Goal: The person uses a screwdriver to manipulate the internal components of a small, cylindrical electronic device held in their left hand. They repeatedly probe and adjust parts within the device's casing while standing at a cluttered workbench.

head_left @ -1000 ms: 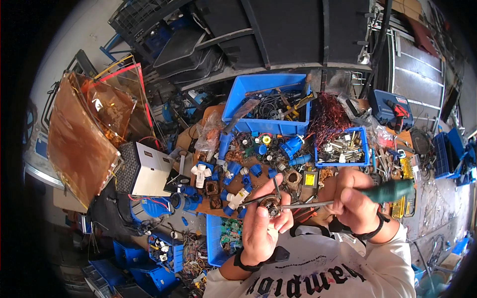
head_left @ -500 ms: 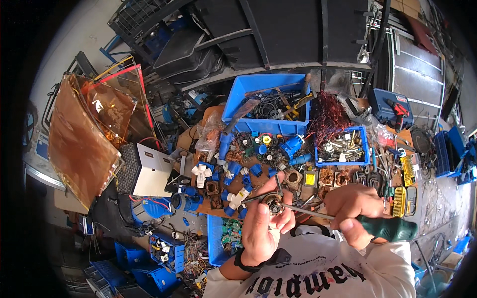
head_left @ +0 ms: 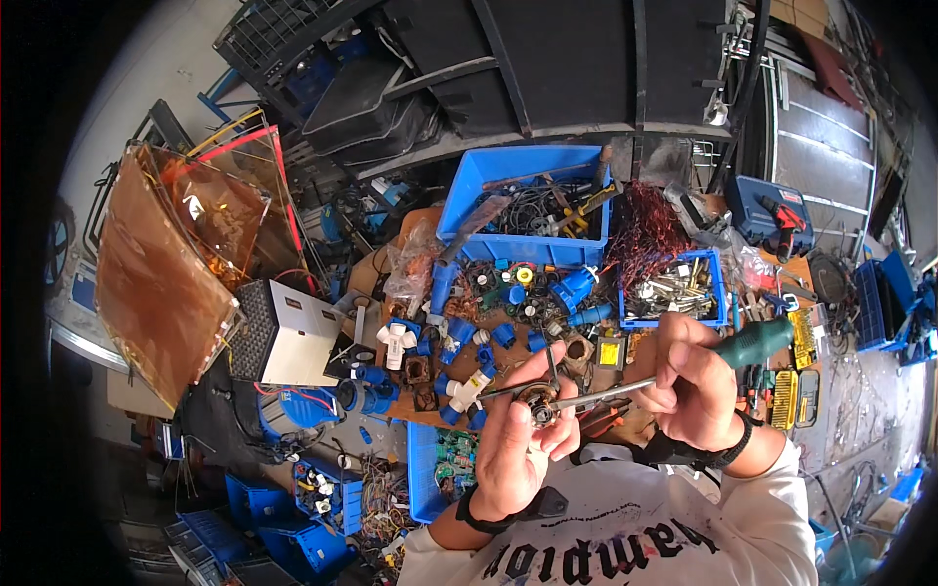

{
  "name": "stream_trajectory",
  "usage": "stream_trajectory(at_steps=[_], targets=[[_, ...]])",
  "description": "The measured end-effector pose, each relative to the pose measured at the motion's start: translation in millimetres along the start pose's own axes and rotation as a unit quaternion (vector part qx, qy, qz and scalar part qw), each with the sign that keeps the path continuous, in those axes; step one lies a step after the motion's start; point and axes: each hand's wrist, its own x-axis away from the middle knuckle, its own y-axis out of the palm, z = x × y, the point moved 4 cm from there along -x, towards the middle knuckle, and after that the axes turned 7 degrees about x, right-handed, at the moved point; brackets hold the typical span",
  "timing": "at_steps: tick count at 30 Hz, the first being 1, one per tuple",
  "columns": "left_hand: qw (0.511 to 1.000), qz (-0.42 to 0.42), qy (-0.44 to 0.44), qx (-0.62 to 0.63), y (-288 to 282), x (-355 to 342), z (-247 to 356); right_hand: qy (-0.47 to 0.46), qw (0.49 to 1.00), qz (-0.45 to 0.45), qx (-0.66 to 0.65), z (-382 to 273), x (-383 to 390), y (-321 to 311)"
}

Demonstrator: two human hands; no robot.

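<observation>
My left hand (head_left: 511, 449) is closed around a small round metal part (head_left: 540, 408) with a dark inside, held upright near the lower middle of the view. Thin dark rods stick up and out from that part. My right hand (head_left: 696, 396) grips a screwdriver by its green handle (head_left: 750, 344). The long steel shaft (head_left: 611, 391) slopes down leftward to the metal part, where its tip is too small to make out clearly. Beyond both hands lie white pipe fittings (head_left: 463, 393), blue plastic pieces and a square part with a yellow label (head_left: 611, 354).
A large blue bin (head_left: 528, 251) of cables and tools, a smaller blue tray (head_left: 670, 321) of metal pieces and a cased drill (head_left: 788, 225) stand at the back. Brown sheets (head_left: 156, 273) lean at left; a bin of circuit boards (head_left: 427, 474) sits low beside my left arm.
My right hand dipped half a second ago and is now raised again, with the green handle higher and tilted more steeply than in both earlier frames. My left hand has barely moved.
</observation>
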Motion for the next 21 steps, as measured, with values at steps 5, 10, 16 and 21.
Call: stream_trajectory(at_steps=[5, 10, 16, 21], targets=[[0.998, 0.018, -0.022, 0.052, -1.3, -0.4, -2.6, 0.077, 0.991, 0.025, -0.107, 12.1, -7.6, -6.6], [0.999, 0.011, -0.007, 0.034, -2.2, -3.0, -1.2, 0.026, 0.998, 0.007, -0.059, 7.4, -7.4, -8.2], [0.999, 0.035, 0.002, -0.027, -1.1, -1.5, 5.4, -0.078, 0.995, -0.034, 0.061, -16.9, 1.7, 1.3], [1.000, 0.027, 0.013, 0.008, -1.4, 1.9, 5.0, -0.097, 0.982, -0.058, 0.151, -14.0, 13.3, 7.4]])
